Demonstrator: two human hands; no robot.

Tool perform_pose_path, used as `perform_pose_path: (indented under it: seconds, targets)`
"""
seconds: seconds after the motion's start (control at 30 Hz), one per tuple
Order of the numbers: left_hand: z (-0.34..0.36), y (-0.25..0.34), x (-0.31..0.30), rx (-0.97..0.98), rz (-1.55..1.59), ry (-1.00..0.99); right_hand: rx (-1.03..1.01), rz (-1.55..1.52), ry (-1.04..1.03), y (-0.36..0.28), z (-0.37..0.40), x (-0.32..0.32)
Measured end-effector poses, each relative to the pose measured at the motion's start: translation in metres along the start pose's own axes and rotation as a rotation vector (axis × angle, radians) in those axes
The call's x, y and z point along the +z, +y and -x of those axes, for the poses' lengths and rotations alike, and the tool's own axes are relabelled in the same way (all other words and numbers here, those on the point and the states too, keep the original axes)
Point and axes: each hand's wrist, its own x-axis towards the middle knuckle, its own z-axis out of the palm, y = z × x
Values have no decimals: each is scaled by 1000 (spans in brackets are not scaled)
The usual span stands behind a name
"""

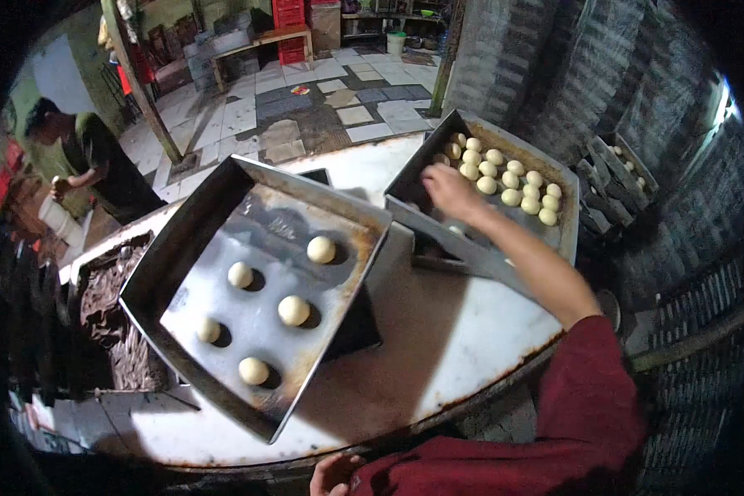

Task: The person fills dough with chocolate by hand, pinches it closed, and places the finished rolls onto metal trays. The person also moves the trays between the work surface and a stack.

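My right hand (pixel 450 192) reaches into the right metal tray (pixel 566 186), at the left end of several pale dough balls (pixel 488 185). Its fingers point down and bend inward; what they hold, if anything, is hidden. Low in the view, my left hand (pixel 336 474) is at the table's front edge beside the red sleeve, fingers curled, their inner side out of sight. The left metal tray (pixel 260 223) stands tilted on the table with several spaced dough balls (pixel 293 311) on its base.
A white table (pixel 422 364) with a rusty edge bears both trays. Dark brown material (pixel 112 322) fills a container at the left. A co-worker (pixel 99 157) stands beyond the table at the far left. Another tray with dough balls (pixel 628 165) is at the far right.
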Motion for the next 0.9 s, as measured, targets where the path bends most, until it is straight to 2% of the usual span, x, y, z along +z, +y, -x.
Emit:
perform_pose_path:
  seconds: [0.03,0.07,0.1,0.17,0.2,0.27,0.3,0.33,0.37,0.4,0.43,0.47,0.5,0.53,0.57,0.6,0.63,0.67,0.73,0.77,0.8,0.83,0.87,0.9]
  targets:
    - [-1,-20,5,-10,-26,32,-78,78,-16,77,4,9]
    - [-6,-24,23,-6,-40,42,54,202,-188,116,13,-2]
    - [-7,-24,46,-27,-46,101,-272,419,-307,152,26,-19]
    - [-4,-34,66,-44,-65,158,-587,429,-100,197,45,-32]
    - [-4,-37,69,-49,-93,117,-611,414,-106,205,44,-36]
    - [-11,-39,87,-56,-112,124,-62,473,-157,205,40,-43]
    - [-24,-47,98,48,29,205,79,248,-40,182,43,-53]
    - [-30,-42,102,2,-74,134,218,18,74,136,49,-71]
    - [-35,-36,107,-41,-171,72,144,-203,154,78,70,-86]
    - [-43,-35,122,-11,-39,62,142,-298,122,27,100,-89]
    - [-48,-33,128,38,-46,47,144,-391,90,-25,130,-92]
    - [-48,-26,140,55,155,67,-170,-491,126,-81,166,-93]
    - [-47,-30,137,73,341,87,-306,-561,-46,-116,206,-71]
    - [-27,-30,120,122,347,133,-425,-640,-236,-151,246,-49]
    - [-6,-28,99,23,237,200,-749,-412,-152,-206,269,-47]
    - [17,-22,86,31,231,296,-834,-361,-261,-249,296,-33]
    - [40,-16,73,38,222,392,-957,-473,-344,-280,319,-17]
    - [72,-18,47,131,227,423,-1072,-586,-430,-312,338,-3]
    - [131,-20,23,333,246,622,-818,-878,-714,-378,363,12]
    - [152,-21,13,429,61,633,-769,-1183,-443,-419,372,44]
    - [182,-27,13,384,161,611,-624,-1208,-310,-458,379,62]
    - [191,-12,7,491,279,663,-379,-1290,-374,-492,379,82]
    - [198,4,-1,599,394,705,-262,-1268,-292,-523,367,101]
    - [214,13,-14,626,552,680,-311,-1183,-47,-550,351,139]
